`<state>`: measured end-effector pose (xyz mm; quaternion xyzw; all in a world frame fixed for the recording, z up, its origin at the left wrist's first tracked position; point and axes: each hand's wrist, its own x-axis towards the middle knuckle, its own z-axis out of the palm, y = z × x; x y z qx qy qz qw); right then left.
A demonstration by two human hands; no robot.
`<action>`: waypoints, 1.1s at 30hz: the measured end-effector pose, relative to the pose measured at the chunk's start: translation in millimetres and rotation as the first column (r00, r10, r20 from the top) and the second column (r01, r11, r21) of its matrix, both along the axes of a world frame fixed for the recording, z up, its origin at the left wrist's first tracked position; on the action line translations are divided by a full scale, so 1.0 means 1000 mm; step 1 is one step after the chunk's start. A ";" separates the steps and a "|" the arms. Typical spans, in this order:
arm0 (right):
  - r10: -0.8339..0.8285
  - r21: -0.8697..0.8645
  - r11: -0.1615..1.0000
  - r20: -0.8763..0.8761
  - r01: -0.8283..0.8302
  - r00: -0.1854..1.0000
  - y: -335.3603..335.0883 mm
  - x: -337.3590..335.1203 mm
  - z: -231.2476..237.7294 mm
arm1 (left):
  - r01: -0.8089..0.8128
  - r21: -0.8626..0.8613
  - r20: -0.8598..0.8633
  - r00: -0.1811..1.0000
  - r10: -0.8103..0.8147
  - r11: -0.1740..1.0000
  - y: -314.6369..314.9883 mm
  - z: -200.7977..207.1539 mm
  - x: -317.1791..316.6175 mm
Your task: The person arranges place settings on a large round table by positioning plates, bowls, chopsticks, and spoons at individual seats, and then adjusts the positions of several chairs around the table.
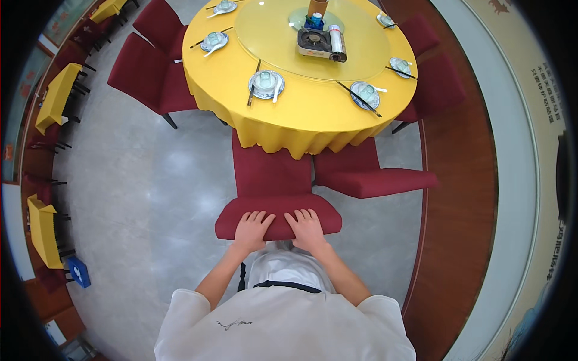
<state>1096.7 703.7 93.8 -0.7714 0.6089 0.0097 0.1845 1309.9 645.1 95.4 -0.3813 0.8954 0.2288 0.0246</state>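
Directly in front of me stands a dark red upholstered chair (274, 171), its seat reaching under the hanging edge of a yellow tablecloth (283, 135). My left hand (252, 230) grips the top of the chair's backrest left of its middle. Just to the right of it, my right hand (306, 229) holds the same backrest. The fingers of both hands lie over the padded top, with the thumbs turned toward each other. On the round table beyond are a glass turntable (265, 42) and several place settings, among them a bowl and plate (265, 83) with chopsticks and a white spoon.
A second red chair (373, 182) stands close on the right, angled. More red chairs (138, 75) surround the table. A portable gas stove (315, 42) with a canister rests on the turntable. Yellow-covered tables (43, 231) line the far left; a brown floor border (454, 210) runs along the right.
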 end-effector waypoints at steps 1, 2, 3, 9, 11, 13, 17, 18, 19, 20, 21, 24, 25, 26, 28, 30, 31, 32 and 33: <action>-0.005 -0.008 1.000 0.005 0.005 1.000 0.000 -0.001 -0.002 | -0.002 -0.021 -0.002 1.000 0.001 1.000 0.000 -0.002 -0.001; -0.010 -0.017 1.000 0.012 0.010 1.000 0.001 -0.003 -0.003 | -0.004 -0.043 -0.004 1.000 0.003 0.999 0.001 -0.005 -0.002; -0.016 -0.018 1.000 0.011 0.016 1.000 -0.001 -0.003 0.000 | 0.005 -0.062 0.000 1.000 -0.005 0.998 0.000 -0.003 -0.004; -0.035 0.050 0.999 0.499 0.011 0.866 0.002 -0.067 0.024 | -0.024 0.143 0.161 0.987 0.000 0.989 -0.009 0.030 -0.036; -0.071 -0.068 0.991 0.467 0.116 0.882 0.004 -0.125 0.042 | -0.052 0.286 0.084 0.996 0.028 0.957 -0.021 0.044 -0.065; -0.175 -0.181 0.949 0.376 0.257 0.910 0.006 -0.193 0.072 | -0.078 0.426 0.014 0.997 0.080 0.901 -0.027 0.061 -0.099; -0.375 -0.167 0.904 0.127 0.393 0.918 0.019 -0.333 0.089 | -0.109 0.274 -0.228 0.958 0.175 0.956 -0.021 0.078 -0.216; -0.364 -0.163 0.910 0.127 0.382 0.923 0.019 -0.360 0.087 | -0.094 0.212 -0.339 0.927 0.164 0.973 -0.017 0.080 -0.250; -0.328 -0.153 0.932 0.038 0.330 0.944 0.017 -0.383 0.084 | -0.088 0.181 -0.336 0.931 0.145 0.980 -0.013 0.077 -0.279; -0.284 -0.138 0.952 -0.050 0.275 0.958 0.014 -0.404 0.078 | -0.108 0.188 -0.327 0.930 0.166 0.976 -0.009 0.073 -0.311; -0.237 -0.150 0.962 -0.051 0.227 0.970 0.009 -0.419 0.067 | -0.079 0.046 -0.314 0.945 0.090 0.996 -0.005 0.073 -0.341; -0.090 -0.013 0.996 -0.060 0.089 0.994 -0.006 -0.446 0.040 | -0.043 -0.131 -0.166 0.986 0.021 0.990 0.004 0.058 -0.406; -0.050 -0.040 0.998 -0.082 0.047 0.995 -0.007 -0.451 0.029 | -0.018 -0.169 -0.049 0.999 0.010 0.985 0.006 0.050 -0.422; -0.026 -0.036 0.999 -0.077 0.023 0.997 -0.005 -0.462 0.024 | -0.041 -0.166 -0.044 0.998 0.034 0.985 0.009 0.043 -0.435; -0.027 0.027 0.999 -0.042 0.028 0.999 -0.007 -0.471 0.019 | -0.059 -0.101 0.096 0.993 0.069 0.993 0.013 0.027 -0.450; -0.006 0.032 0.999 -0.044 0.008 0.999 -0.007 -0.484 0.021 | -0.121 -0.107 0.095 0.987 0.131 0.987 0.011 0.014 -0.459; -0.001 0.005 1.000 -0.036 0.001 0.999 -0.005 -0.489 0.020 | -0.156 -0.116 0.085 0.982 0.166 0.981 0.011 0.009 -0.462; 0.002 -0.023 1.000 -0.028 -0.003 1.000 -0.003 -0.494 0.020 | -0.168 -0.116 0.085 0.980 0.179 0.979 0.014 0.004 -0.464; 0.009 -0.025 1.000 -0.028 -0.010 1.000 -0.004 -0.496 0.022 | -0.163 -0.121 0.062 0.983 0.171 0.979 0.014 0.001 -0.463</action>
